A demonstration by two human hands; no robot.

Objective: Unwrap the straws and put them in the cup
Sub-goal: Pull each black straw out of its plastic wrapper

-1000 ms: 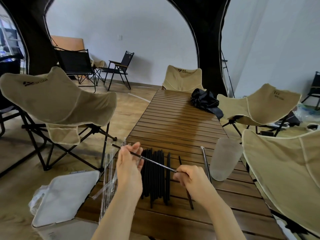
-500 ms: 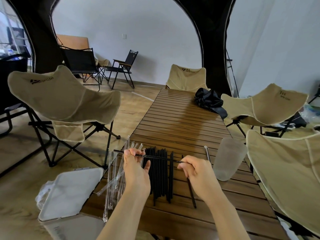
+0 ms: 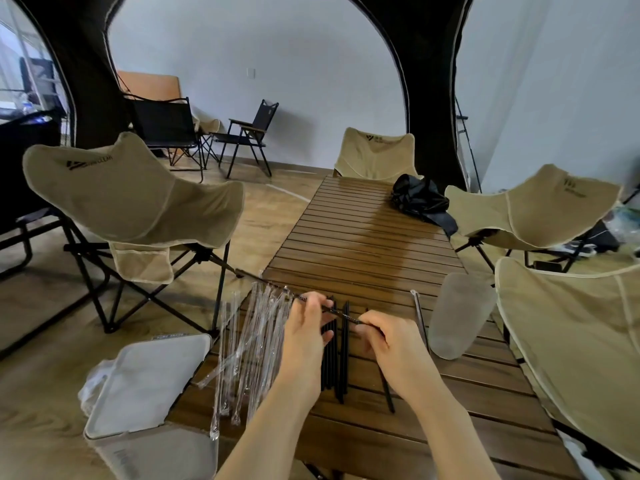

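Observation:
Both hands hold one wrapped black straw (image 3: 266, 281) above the slatted wooden table (image 3: 367, 237). My left hand (image 3: 306, 327) pinches its middle and my right hand (image 3: 388, 341) pinches its near end; its far end sticks out to the left past the table edge. Under my hands lies a row of several bare black straws (image 3: 337, 368). Several empty clear wrappers (image 3: 249, 341) lie to their left. A frosted plastic cup (image 3: 457, 320) stands at the right, with nothing visible inside it. One clear-wrapped straw (image 3: 419, 317) lies beside the cup.
A grey lidded bin (image 3: 145, 389) stands at the table's near left corner. Beige folding chairs flank the table: one on the left (image 3: 131, 202), two on the right (image 3: 540, 209), one at the far end (image 3: 377, 150). A black bag (image 3: 420, 199) lies on the far right of the table.
Both hands carried the wrapped straw a little away from me; its far end now points further left past the table edge. The camera tilted down.

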